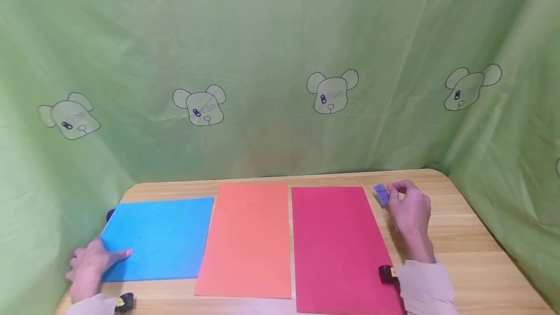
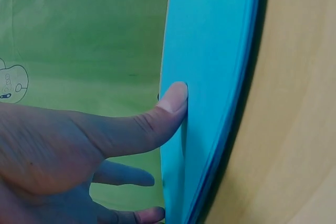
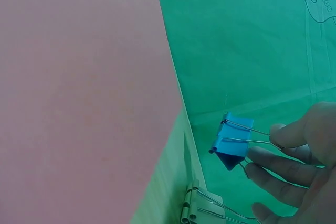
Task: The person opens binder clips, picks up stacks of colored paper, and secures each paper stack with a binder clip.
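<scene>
In the head view my left hand [image 1: 91, 262] is at the left edge of a stack of blue sheets [image 1: 159, 239]. In the left wrist view its thumb rests on top of the blue sheets [image 2: 212, 40], while the other fingers extend toward the edge. My right hand [image 1: 410, 205], beyond the upper right of the magenta sheet [image 1: 334, 247], pinches a blue binder clip [image 1: 381, 194] by its wire handles. The right wrist view shows that blue clip [image 3: 236, 135] closely. Below it is a pale binder clip [image 3: 203, 207]; whether a lower finger touches its handle is unclear.
An orange sheet [image 1: 247, 242] lies between the blue and magenta ones on the wooden table [image 1: 463, 237]. A small dark object [image 1: 110, 214] shows at the blue stack's upper left edge. Green curtain [image 1: 267, 62] surrounds the table at the back and sides.
</scene>
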### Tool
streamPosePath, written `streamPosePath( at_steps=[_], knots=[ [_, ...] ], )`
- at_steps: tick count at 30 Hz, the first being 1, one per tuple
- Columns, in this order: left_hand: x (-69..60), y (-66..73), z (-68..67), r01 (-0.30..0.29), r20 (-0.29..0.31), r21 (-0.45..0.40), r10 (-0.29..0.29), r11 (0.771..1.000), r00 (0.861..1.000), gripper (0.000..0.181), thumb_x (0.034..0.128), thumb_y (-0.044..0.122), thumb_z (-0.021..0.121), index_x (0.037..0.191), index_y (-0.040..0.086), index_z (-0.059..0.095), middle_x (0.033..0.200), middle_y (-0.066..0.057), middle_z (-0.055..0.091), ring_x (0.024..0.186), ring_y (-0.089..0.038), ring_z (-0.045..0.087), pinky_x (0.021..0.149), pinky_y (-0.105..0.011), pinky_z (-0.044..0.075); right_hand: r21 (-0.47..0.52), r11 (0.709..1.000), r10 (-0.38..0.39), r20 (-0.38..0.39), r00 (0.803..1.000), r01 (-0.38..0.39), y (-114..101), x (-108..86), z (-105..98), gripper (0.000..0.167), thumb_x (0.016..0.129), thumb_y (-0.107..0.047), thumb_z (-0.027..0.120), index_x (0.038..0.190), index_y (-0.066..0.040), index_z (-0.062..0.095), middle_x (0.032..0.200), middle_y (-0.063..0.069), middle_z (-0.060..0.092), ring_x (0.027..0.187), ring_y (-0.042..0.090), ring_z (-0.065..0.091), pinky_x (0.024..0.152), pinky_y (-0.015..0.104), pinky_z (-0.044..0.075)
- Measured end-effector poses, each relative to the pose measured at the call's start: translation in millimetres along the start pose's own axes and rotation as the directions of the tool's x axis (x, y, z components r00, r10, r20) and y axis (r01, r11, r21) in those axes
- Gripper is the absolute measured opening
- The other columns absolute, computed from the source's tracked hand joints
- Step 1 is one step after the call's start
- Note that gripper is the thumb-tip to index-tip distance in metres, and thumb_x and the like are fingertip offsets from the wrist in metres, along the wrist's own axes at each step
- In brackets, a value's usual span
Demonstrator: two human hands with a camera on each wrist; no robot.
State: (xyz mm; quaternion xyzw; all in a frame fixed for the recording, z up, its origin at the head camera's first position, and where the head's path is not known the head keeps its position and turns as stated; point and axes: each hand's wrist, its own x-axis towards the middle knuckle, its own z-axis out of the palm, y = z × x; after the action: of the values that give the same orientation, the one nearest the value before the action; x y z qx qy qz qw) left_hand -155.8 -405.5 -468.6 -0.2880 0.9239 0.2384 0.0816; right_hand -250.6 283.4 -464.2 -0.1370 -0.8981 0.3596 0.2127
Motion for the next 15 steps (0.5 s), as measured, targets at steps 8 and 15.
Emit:
streamPosePath(
  at_steps=[8,15],
  knots=[
    [2.9,-5.0,-2.5,-0.015,0.016,0.002,0.015,1.000,1.000,0.114,0.0752,0.058,0.086,0.134,-0.019,0.026,0.119,-0.052,0.030,0.109,-0.065,0.029,0.094,-0.080,0.026,0.016,1.000,-0.002,0.006,1.000,0.002,-2.0,-1.4,-2.1,0.028,0.103,-0.020,0.060,0.116,0.004,0.068,0.121,0.028,0.068,0.110,0.049,0.060,0.089,0.058,0.044],
    [6.5,-3.1,-1.6,0.031,0.022,-0.005,-0.031,1.000,0.999,0.113,0.0781,0.049,0.087,0.138,-0.021,0.022,0.127,-0.056,0.024,0.116,-0.071,0.025,0.101,-0.082,0.020,0.016,1.000,0.007,0.006,1.000,-0.007,-0.3,-2.4,-2.2,0.028,0.103,-0.020,0.060,0.115,0.004,0.068,0.121,0.028,0.068,0.112,0.049,0.059,0.091,0.059,0.043]
  ],
)
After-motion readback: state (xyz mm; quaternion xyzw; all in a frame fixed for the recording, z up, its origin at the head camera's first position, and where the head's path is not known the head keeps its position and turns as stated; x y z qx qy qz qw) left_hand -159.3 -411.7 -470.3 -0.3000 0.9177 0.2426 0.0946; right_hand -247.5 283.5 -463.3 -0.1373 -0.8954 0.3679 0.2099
